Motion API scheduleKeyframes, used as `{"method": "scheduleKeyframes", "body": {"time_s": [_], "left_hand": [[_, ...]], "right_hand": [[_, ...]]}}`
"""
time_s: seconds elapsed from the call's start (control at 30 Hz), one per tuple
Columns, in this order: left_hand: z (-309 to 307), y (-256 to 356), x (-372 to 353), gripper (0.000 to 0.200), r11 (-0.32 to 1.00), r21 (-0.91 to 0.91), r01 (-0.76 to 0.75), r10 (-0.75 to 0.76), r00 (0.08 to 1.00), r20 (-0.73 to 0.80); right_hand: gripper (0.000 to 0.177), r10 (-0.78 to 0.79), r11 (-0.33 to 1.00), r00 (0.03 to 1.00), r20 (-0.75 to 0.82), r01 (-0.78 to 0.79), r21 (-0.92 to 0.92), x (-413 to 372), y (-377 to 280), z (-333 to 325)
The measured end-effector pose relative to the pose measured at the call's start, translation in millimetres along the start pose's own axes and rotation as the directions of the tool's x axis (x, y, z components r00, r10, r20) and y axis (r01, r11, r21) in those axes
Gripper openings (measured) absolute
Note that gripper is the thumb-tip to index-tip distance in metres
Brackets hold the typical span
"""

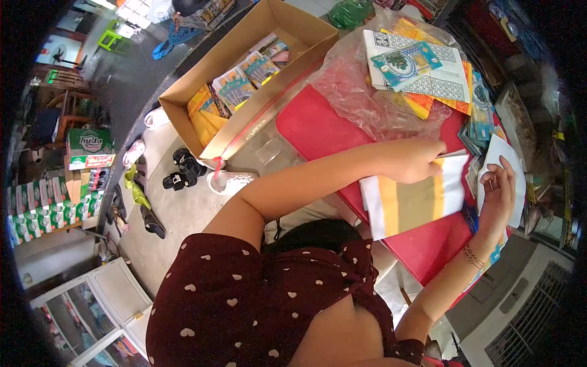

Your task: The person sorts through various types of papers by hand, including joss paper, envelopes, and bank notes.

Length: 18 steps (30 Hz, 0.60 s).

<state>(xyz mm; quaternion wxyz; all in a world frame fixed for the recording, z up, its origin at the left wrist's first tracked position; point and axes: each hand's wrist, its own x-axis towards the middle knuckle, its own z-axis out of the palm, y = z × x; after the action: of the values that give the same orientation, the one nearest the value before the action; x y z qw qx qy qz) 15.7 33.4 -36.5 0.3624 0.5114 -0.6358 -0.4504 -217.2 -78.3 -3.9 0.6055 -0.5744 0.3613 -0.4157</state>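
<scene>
Red tabletop (pixel 312 122) under crumpled clear plastic (pixel 351 104), a yellow-and-white striped sheet (pixel 413 199) and blue-patterned packets (pixel 481 113).

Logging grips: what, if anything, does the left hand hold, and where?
Cannot be told: the left hand curls over the striped sheet's far edge.

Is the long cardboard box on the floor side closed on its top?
No, the cardboard box is open at the top, and printed packets show inside it.

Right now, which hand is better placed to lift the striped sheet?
Probably the left hand: it is at the upper edge of the striped sheet, fingers curled, while the right hand is off to the side by the white paper.
</scene>
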Motion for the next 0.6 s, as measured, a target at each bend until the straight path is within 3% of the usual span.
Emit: {"method": "scheduleKeyframes", "body": {"time_s": [0.07, 0.13, 0.27, 0.33, 0.37, 0.47, 0.5, 0.6], "left_hand": [[-4.2, 3.2, -6.8, 0.027, 0.994, 0.103, 0.025, -0.036, 0.994, 0.101], [-0.1, 0.6, -5.8, 0.029, 0.969, 0.23, -0.091, 0.065, 0.991, 0.121], [-0.9, 10.8, -0.5, 0.036, 0.952, 0.281, -0.121, 0.074, 0.982, 0.173], [-2.0, 18.6, 0.1, 0.043, 0.921, 0.241, -0.306, 0.323, 0.946, -0.036], [-6.7, 21.3, 0.9, 0.047, 0.94, 0.251, -0.231, 0.231, 0.972, 0.032], [-7.6, 11.2, 8.3, 0.047, 0.936, 0.219, -0.277, 0.276, 0.961, 0.033], [-12.8, 24.6, 6.2, 0.042, 0.98, 0.088, -0.177, 0.172, 0.983, 0.061], [-12.6, 20.5, 7.3, 0.042, 0.985, 0.021, -0.173, 0.171, 0.984, 0.057]], "right_hand": [[0.03, 0.006, 0.999, 0.999, 0.032, -0.005, -0.051, -0.2, 3.2, -0.2], [0.028, 0.008, 0.999, 1.0, 0.008, -0.008, -0.052, -2.2, 2.9, 1.9], [0.026, 0.048, 0.997, 0.999, 0.022, -0.046, -0.06, -2.3, 1.5, 7.8], [0.025, 0.084, 0.995, 0.996, 0.041, -0.081, -0.059, -2.5, 2.4, 6.3], [0.025, 0.089, 0.994, 0.995, 0.04, -0.086, -0.068, -1.8, 3.7, 4.3], [0.025, 0.097, 0.992, 0.994, 0.053, -0.092, -0.09, -1.7, 1.1, 4.6], [0.025, 0.108, 0.989, 0.993, 0.057, -0.101, -0.106, -2.3, 0.7, 5.6], [0.028, 0.162, 0.984, 0.985, 0.063, -0.157, -0.084, -5.1, 2.3, 9.6]]}}
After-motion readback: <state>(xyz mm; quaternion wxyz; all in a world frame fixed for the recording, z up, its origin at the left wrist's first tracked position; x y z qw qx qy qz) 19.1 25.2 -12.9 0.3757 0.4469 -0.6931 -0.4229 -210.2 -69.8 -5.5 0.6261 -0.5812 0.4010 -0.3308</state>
